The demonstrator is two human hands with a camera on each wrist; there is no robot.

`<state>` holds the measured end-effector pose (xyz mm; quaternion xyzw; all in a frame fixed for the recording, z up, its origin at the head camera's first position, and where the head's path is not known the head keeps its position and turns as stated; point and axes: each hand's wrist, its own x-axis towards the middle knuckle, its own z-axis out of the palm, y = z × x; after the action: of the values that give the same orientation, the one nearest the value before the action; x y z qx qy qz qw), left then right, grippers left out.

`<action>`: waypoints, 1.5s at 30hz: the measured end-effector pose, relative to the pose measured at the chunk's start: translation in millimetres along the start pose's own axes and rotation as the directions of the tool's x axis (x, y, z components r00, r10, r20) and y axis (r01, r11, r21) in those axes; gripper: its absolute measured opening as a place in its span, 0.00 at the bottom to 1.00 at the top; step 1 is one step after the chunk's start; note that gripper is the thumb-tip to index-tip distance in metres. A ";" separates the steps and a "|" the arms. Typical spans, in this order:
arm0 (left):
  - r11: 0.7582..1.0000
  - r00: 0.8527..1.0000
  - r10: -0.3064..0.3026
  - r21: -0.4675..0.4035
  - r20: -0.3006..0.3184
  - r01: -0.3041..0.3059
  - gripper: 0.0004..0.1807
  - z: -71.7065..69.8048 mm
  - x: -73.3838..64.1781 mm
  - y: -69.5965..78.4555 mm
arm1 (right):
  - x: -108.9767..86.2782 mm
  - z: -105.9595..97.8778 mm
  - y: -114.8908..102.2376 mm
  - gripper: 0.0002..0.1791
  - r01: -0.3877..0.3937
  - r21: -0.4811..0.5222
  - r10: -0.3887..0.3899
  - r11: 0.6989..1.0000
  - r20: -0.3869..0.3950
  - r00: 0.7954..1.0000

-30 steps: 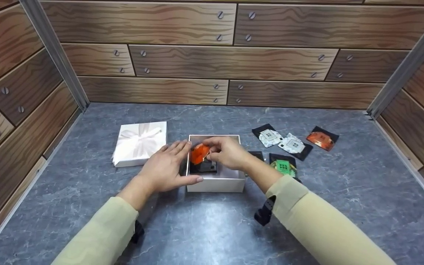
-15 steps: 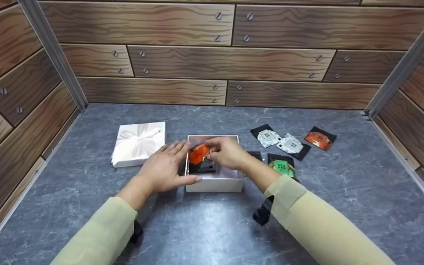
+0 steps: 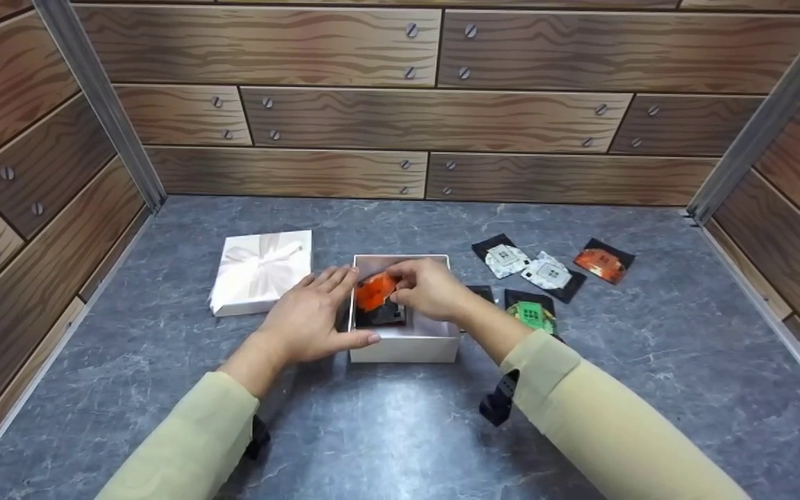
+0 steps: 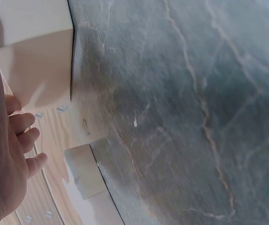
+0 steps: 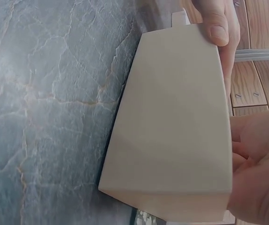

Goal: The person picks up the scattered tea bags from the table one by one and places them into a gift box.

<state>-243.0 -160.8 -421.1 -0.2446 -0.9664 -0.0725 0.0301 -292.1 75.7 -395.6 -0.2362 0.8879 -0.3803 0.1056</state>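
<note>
Grey tabletop [image 3: 386, 437], right hand [image 3: 431, 288] curled, over box [image 3: 404, 350]

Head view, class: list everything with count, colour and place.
Open box: 1, white, centre
Ribboned lid: 1, white, left
Held packet: 1, orange, in box
Items beneath: uncounted, black, in box
Pale packets: 2, white and black, right
Rightmost packet: 1, orange and black, right
Green packet: 1, green and black, right
Partly hidden item: 1, black, by right wrist
Table: 1, grey, below
Walls: 3, brown, back and sides
Posts: 2, grey, corners
Wrist devices: 2, black, wrists
Sleeves: 2, khaki, forearms
Left hand: 1, on box's left wall
Right hand: 1, pinching held packet
</note>
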 end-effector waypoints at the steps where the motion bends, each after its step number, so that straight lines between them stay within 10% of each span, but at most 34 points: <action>1: 1.000 1.000 0.000 0.000 0.002 0.000 0.67 0.0 0.0 0.0 | -0.9 -1.2 -0.6 0.26 0.000 -0.005 0.000 1.000 0.003 1.000; 17: 1.000 1.000 -0.006 -0.014 -0.011 0.006 0.67 -0.2 0.3 1.8 | -50.1 -80.4 8.5 0.27 0.046 0.065 -0.035 0.997 -0.151 0.988; 29: 1.000 1.000 -0.014 -0.012 0.001 0.014 0.67 1.5 -1.6 -0.6 | -102.7 -152.9 87.3 0.27 0.036 0.124 0.008 0.992 -0.341 0.940; 45: 0.999 1.000 -0.023 -0.036 0.000 0.023 0.66 1.7 -2.0 0.9 | -143.1 -181.1 190.2 0.33 -0.063 0.283 0.192 0.957 -0.457 0.868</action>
<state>-240.8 -160.7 -422.9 -0.2339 -0.9677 -0.0905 0.0249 -299.2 374.5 -407.7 -0.0590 0.8426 -0.5316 -0.0628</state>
